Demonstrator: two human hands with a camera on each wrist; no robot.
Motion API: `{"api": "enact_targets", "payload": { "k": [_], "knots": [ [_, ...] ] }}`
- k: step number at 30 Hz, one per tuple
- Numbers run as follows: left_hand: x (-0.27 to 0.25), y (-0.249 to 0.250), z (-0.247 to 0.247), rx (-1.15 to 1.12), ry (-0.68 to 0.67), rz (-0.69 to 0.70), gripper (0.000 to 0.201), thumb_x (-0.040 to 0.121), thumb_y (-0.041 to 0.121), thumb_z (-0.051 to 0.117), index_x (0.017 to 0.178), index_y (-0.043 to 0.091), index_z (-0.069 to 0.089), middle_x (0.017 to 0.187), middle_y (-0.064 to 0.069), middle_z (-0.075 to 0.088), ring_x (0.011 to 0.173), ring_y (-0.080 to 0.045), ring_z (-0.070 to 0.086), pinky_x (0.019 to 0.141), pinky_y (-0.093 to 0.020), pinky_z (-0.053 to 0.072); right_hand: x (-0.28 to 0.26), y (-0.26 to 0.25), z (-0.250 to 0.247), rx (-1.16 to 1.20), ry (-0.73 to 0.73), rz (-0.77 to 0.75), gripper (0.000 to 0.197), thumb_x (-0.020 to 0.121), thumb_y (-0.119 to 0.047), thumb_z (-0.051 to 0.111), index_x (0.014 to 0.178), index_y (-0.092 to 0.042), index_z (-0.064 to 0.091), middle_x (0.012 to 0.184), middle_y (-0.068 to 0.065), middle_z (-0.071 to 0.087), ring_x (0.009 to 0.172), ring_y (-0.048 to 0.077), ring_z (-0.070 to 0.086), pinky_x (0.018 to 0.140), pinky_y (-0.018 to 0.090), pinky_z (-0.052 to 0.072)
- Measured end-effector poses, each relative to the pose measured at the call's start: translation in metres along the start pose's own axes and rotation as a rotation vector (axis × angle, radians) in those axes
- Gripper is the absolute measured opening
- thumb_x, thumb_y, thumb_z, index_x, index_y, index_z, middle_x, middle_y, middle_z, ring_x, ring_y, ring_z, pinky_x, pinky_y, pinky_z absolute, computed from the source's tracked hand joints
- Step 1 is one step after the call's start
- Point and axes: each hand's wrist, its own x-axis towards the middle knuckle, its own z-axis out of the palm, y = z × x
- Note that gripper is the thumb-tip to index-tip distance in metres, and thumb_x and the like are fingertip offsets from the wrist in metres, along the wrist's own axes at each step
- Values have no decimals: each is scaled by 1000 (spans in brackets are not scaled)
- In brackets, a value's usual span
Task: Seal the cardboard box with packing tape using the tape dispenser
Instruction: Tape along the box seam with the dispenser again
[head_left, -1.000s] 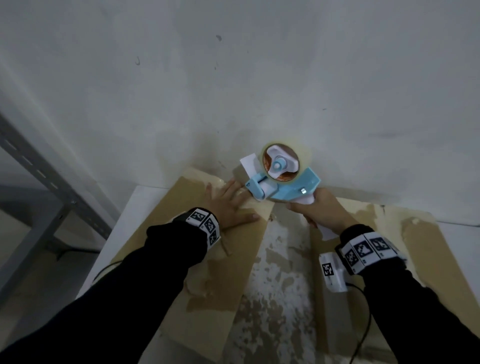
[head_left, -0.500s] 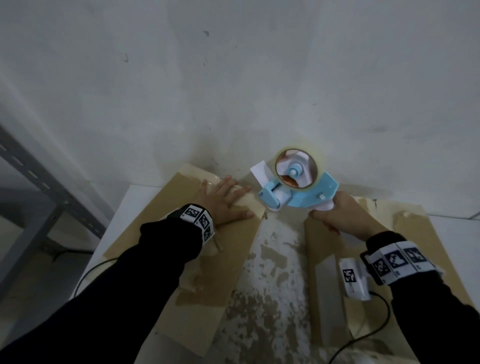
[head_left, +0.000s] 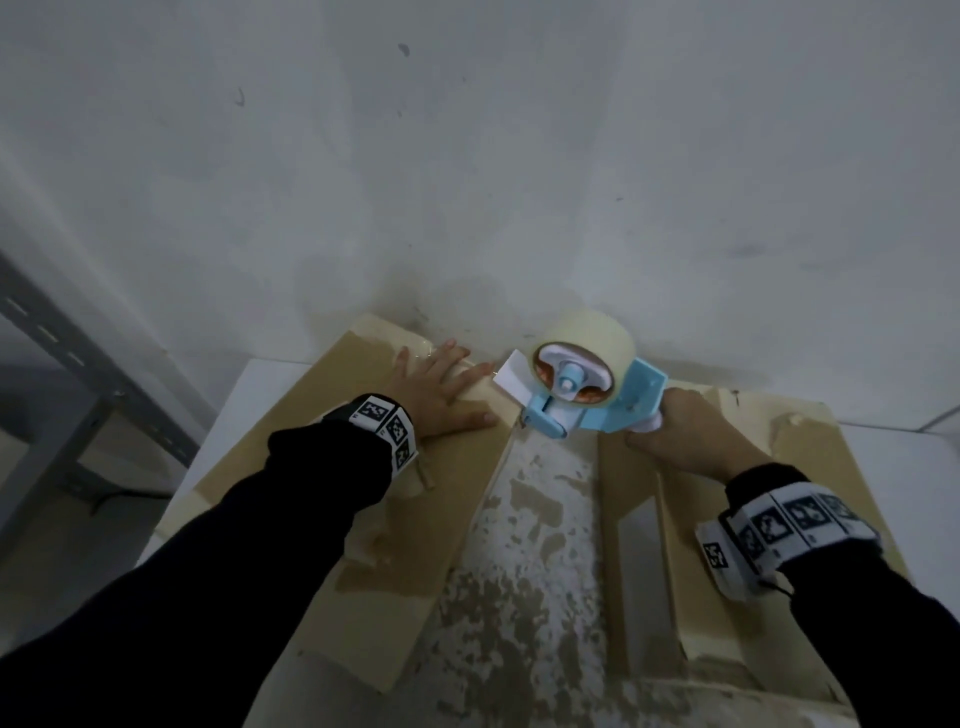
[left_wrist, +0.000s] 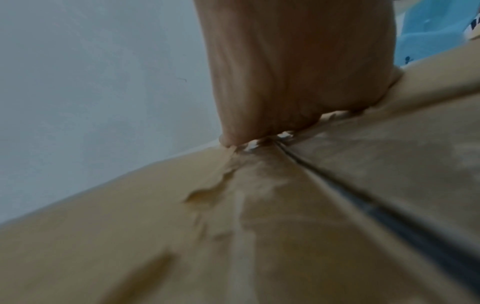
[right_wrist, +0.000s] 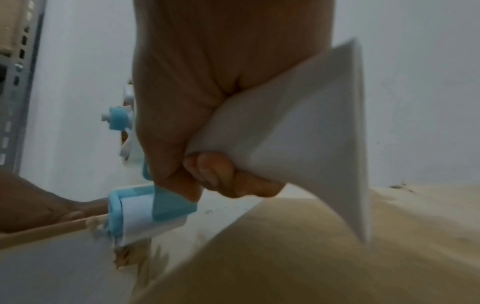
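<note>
A brown cardboard box (head_left: 441, 519) with scuffed, torn flaps lies before me against the wall, a worn white strip running down its middle. My left hand (head_left: 441, 389) lies flat with spread fingers on the far end of the left flap (left_wrist: 259, 226). My right hand (head_left: 680, 441) grips the white handle (right_wrist: 298, 127) of a light-blue tape dispenser (head_left: 587, 400) that carries a roll of pale tape (head_left: 597, 338). The dispenser's front roller (right_wrist: 140, 218) sits at the far end of the centre seam, beside the left fingertips.
A white wall (head_left: 519, 156) rises directly behind the box. The box rests on a white table (head_left: 249, 395). A grey metal shelving frame (head_left: 78, 364) stands at the left. Cables hang from both wristbands.
The dispenser has come down and slightly towards me, so its roller now sits at the far end of the seam. The left hand stays pressed on the left flap.
</note>
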Motion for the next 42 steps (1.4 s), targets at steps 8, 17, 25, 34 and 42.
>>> {"api": "enact_targets", "payload": {
  "k": [8, 17, 25, 34, 42],
  "knots": [
    [-2, 3, 0, -39, 47, -34, 96, 78, 76, 32, 147, 26, -12, 158, 5, -7, 145, -11, -10, 114, -56, -4, 13, -10, -9, -336, -48, -3, 17, 84, -20, 59, 94, -7, 64, 100, 13, 68, 91, 30, 62, 66, 24, 33],
    [-6, -4, -5, 2, 138, -81, 92, 77, 77, 33, 147, 23, 11, 154, 2, 16, 143, -16, 13, 113, -57, 5, -16, -5, -1, 70, 34, 169, 35, 79, -10, 64, 51, -17, 44, 39, -5, 49, 47, 17, 47, 49, 25, 35],
    [-36, -17, -7, 31, 115, -157, 93, 78, 77, 31, 147, 17, 14, 153, -2, 19, 141, -22, 19, 113, -50, 15, -64, -30, 23, 611, 211, 295, 17, 76, -4, 69, 91, 1, 63, 65, 24, 67, 51, 35, 64, 44, 38, 55],
    [-80, -33, -4, -2, 19, -150, 89, 84, 71, 30, 149, 23, -8, 158, 0, -7, 146, -22, -2, 114, -55, 8, -79, -58, 131, 781, 184, 549, 43, 68, -32, 82, 74, 7, 63, 77, 24, 65, 76, 36, 65, 76, 54, 54],
    [-140, -75, -6, 12, -40, 6, 80, 90, 59, 34, 148, 21, -5, 157, -1, -16, 144, -22, -13, 115, -47, 4, -61, -65, 197, 929, 228, 757, 52, 71, -34, 81, 106, 1, 66, 97, 14, 67, 90, 27, 64, 86, 37, 52]
  ]
}}
